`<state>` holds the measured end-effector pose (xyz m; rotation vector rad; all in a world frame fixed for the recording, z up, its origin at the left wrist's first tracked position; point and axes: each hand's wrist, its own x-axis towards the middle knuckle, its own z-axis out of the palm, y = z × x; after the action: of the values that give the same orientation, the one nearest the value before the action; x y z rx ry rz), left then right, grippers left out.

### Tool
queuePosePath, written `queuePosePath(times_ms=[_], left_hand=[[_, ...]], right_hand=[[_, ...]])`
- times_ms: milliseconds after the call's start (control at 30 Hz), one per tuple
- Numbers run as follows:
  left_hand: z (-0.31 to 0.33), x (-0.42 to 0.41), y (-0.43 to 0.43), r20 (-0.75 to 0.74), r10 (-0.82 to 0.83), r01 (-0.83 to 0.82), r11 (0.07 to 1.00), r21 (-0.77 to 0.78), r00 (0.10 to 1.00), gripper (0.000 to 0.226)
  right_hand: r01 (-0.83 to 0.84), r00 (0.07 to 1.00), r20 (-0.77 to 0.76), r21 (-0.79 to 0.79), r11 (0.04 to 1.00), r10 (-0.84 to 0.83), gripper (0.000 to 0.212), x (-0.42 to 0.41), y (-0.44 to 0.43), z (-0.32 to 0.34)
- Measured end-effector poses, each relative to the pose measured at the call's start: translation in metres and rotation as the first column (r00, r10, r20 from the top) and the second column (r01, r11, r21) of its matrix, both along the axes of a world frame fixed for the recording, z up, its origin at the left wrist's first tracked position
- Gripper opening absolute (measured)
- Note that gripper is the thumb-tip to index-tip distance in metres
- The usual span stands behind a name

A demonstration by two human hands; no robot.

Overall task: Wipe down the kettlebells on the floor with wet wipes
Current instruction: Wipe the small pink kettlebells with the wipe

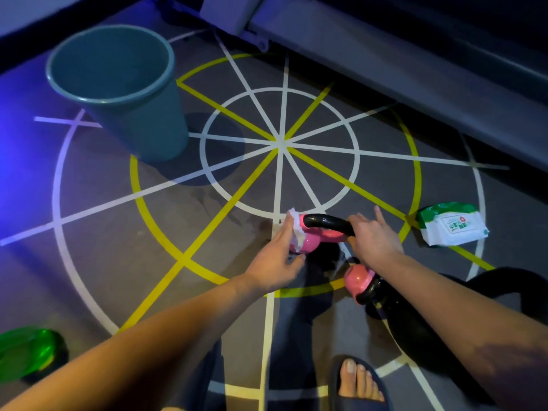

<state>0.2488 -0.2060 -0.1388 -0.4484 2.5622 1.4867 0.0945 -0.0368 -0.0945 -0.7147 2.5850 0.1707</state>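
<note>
A pink kettlebell (314, 237) with a black handle lies tilted just above the floor, in front of me. My left hand (277, 259) presses a crumpled white wet wipe (296, 229) against its pink left side. My right hand (372, 237) grips the right end of the black handle, index finger sticking up. A second pink kettlebell (358, 280) with a black handle lies on the floor under my right forearm. A larger black kettlebell (486, 295) sits at the right, partly hidden by that arm.
A teal bucket (118, 93) stands at the upper left. A green-and-white pack of wet wipes (453, 225) lies on the floor to the right. A green object (28, 353) is at the lower left. My sandalled foot (357, 381) is at the bottom. Grey equipment (385, 48) runs along the top right.
</note>
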Motion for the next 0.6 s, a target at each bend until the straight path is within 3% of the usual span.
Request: queuePosePath(times_ms=[167, 300, 400, 500, 600], left_hand=[[0.008, 0.007, 0.028, -0.179, -0.128, 0.098, 0.981, -0.167, 0.975, 0.096], [0.006, 0.002, 0.023, -0.134, -0.13, 0.094, 0.964, -0.249, 0.982, 0.094], [0.005, 0.0, 0.012, -0.151, -0.115, 0.092, 0.985, -0.148, 0.982, 0.099], [0.005, -0.007, 0.003, -0.077, 0.008, -0.007, 1.0, 0.008, 0.997, 0.102], [-0.004, -0.012, -0.011, 0.024, 0.014, -0.014, 1.0, 0.008, 1.0, 0.103]], right_hand=[[-0.008, 0.999, -0.031, 0.029, 1.0, 0.009, 0.034, -0.001, 0.002, -0.003], [-0.021, 0.998, -0.051, -0.008, 1.0, 0.02, 0.034, 0.002, 0.004, -0.005], [-0.048, 0.996, -0.079, -0.007, 0.999, 0.047, 0.028, 0.003, -0.002, -0.002], [-0.067, 0.992, -0.109, -0.024, 0.997, 0.064, 0.021, -0.001, -0.008, -0.001], [-0.089, 0.987, -0.134, -0.032, 0.996, 0.084, 0.019, 0.0, -0.012, -0.001]])
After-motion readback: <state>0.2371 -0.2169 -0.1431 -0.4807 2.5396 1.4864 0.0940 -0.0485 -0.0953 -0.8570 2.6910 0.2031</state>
